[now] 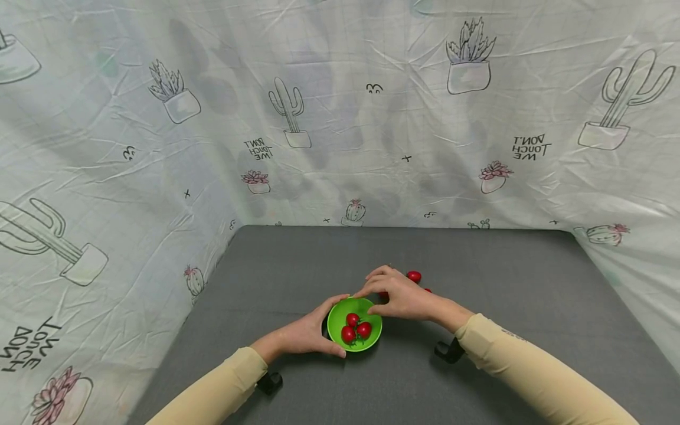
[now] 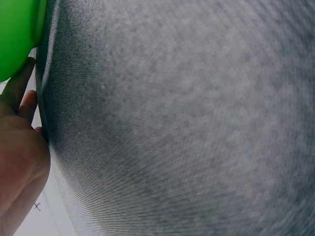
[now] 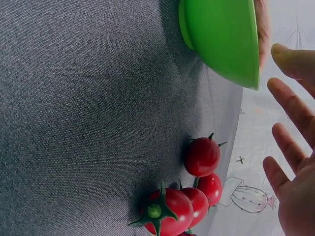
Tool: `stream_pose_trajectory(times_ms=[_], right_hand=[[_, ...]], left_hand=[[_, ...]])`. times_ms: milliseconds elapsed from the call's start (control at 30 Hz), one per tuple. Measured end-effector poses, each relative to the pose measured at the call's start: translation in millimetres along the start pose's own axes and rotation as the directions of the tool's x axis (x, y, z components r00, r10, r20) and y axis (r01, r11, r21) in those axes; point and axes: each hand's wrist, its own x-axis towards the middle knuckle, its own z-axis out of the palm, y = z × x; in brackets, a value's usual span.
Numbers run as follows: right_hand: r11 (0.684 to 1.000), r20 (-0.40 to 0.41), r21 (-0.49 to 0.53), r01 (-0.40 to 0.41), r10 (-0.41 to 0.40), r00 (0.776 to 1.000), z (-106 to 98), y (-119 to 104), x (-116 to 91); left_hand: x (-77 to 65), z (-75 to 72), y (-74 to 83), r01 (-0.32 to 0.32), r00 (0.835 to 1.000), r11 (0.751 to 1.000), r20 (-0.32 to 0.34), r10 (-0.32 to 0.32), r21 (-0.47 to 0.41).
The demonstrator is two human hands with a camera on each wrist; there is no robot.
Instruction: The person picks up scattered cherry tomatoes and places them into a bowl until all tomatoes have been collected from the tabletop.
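A green bowl (image 1: 354, 345) with three red tomatoes (image 1: 348, 334) in it sits on the grey table. My left hand (image 1: 305, 334) holds the bowl from its left side, thumb at the near rim and fingers round toward the far rim. My right hand (image 1: 401, 295) hovers at the bowl's far right rim. In the right wrist view its fingers (image 3: 293, 101) are spread and loosely bent, with nothing between them. Several more red tomatoes (image 3: 202, 156) with green stems lie on the table beside the bowl; in the head view the right hand partly hides them.
The grey cloth-covered table (image 1: 297, 254) spreads around the bowl. A pale curtain (image 1: 329, 106) printed with cacti hangs behind it and along the sides. A black wrist mount (image 1: 448, 351) sticks out under the right sleeve, another (image 1: 270, 383) under the left.
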Motion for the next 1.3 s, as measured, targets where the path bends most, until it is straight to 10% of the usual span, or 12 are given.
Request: stream_pose_trajectory(times_ms=[1300], right_hand=[[0.978, -0.209, 0.086, -0.192, 0.207, 0.956, -68.0, 27.9, -52.6]], left_hand=[[-0.6, 2.1, 1.3, -0.019, 1.0, 1.0, -0.017, 0.019, 0.017]])
